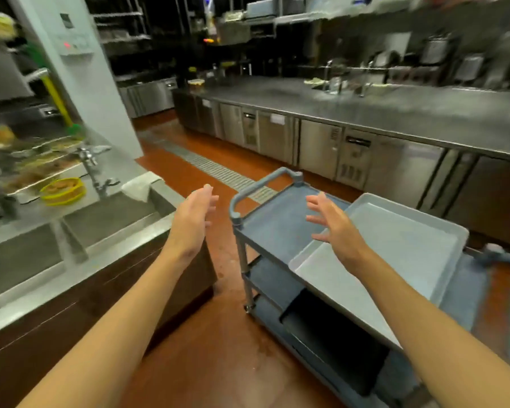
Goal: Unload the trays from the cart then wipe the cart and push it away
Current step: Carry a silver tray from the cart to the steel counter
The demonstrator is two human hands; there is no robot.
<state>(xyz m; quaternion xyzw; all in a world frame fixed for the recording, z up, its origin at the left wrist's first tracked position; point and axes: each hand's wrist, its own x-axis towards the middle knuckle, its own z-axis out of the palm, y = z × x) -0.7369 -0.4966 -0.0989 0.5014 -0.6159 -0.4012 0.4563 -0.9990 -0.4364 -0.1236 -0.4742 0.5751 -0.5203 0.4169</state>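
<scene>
A steel sink (pixel 106 222) sits at left, with a tap (pixel 93 169) behind it, a pale cloth (pixel 140 187) draped over its rim, and a yellow bowl (pixel 63 191) beside the tap. A long steel counter (pixel 395 113) runs along the right. A floor drain grate (pixel 215 169) crosses the reddish floor (pixel 212 348).

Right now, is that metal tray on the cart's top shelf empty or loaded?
Empty. The tray shows only its bare grey bottom, lying flat on the cart.

You stand on a reddish-brown floor (pixel 206 343) crossed by a metal drain grate (pixel 215 169); a long stainless-steel bench (pixel 395 113) lines the right; a steel sink (pixel 80 231) sits left beside a white pillar (pixel 100 92); dim lighting.
</scene>
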